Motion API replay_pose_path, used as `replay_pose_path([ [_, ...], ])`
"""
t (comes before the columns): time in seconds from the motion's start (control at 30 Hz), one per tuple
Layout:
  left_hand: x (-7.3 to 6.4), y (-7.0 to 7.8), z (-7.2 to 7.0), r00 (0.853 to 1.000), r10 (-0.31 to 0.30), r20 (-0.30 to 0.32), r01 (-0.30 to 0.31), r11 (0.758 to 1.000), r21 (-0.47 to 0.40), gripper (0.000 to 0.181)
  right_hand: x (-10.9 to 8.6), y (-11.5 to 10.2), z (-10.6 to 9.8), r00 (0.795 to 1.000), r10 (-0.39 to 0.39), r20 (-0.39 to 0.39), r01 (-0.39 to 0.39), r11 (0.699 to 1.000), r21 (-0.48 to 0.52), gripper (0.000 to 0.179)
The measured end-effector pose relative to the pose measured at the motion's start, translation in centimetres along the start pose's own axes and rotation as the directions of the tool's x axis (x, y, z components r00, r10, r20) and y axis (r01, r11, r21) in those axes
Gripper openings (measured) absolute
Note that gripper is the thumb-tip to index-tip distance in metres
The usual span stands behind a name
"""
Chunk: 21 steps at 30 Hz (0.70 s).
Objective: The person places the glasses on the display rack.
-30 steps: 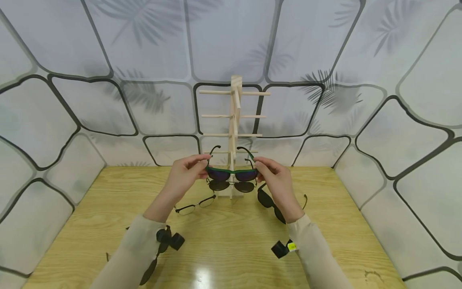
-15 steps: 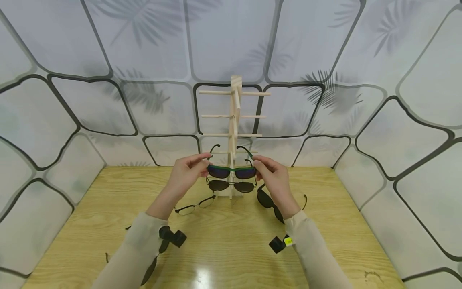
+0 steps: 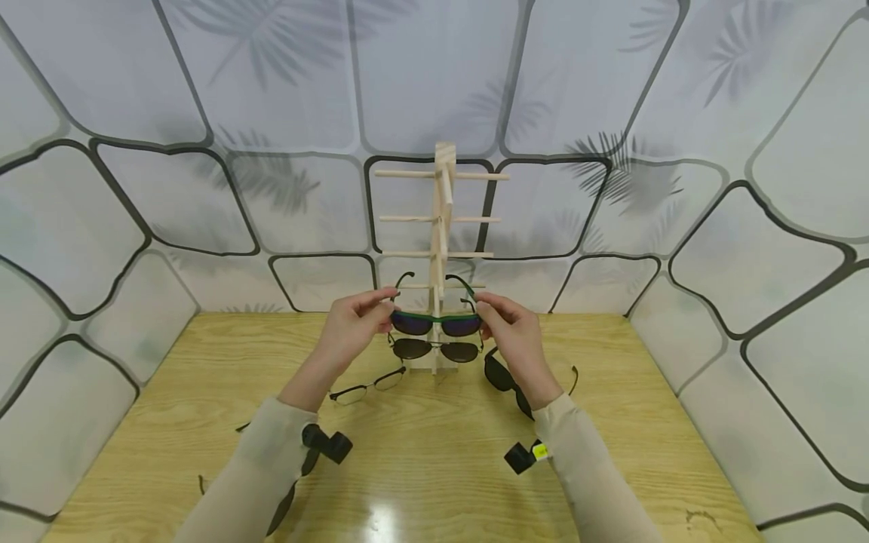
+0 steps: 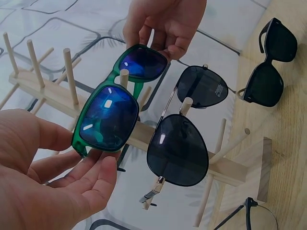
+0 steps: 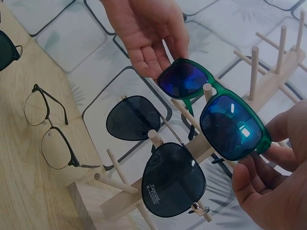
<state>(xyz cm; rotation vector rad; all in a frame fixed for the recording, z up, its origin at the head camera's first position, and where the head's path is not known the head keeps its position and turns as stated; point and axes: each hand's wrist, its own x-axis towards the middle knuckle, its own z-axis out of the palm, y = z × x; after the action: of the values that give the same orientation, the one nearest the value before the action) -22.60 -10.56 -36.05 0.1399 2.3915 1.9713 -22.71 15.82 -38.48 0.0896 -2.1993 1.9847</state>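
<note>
Green-framed sunglasses (image 4: 108, 117) with blue mirrored lenses sit at the wooden display stand (image 3: 440, 226), their bridge right at a peg in both wrist views. My left hand (image 3: 354, 320) pinches them at one hinge end, thumb and fingers on either side of the temple. At the other end my right hand (image 3: 512, 328) pinches the opposite hinge. Just below, dark aviator sunglasses (image 5: 173, 179) rest on a lower peg of the same stand, untouched by either hand.
Clear-lensed eyeglasses (image 3: 366, 386) lie on the wood-grain table (image 3: 421, 452) left of the stand's base. Black sunglasses (image 3: 505, 381) lie to the right, partly under my right wrist. Another dark pair (image 3: 281, 509) is half hidden by my left sleeve. Bare pegs (image 3: 407, 174) stick out higher up.
Both hands and the green sunglasses have shifted slightly back toward the stand and drawn a little closer together, then stayed nearly still over the last half second.
</note>
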Motion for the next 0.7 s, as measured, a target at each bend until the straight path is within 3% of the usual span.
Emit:
replay_pose_path([
  [0.7, 0.11, -0.50, 0.02, 1.000, 0.012, 0.011, -0.012, 1.000, 0.012, 0.040, 0.07, 0.29, 0.11, 1.000, -0.003, 0.001, 0.003, 1.000, -0.009, 0.028],
])
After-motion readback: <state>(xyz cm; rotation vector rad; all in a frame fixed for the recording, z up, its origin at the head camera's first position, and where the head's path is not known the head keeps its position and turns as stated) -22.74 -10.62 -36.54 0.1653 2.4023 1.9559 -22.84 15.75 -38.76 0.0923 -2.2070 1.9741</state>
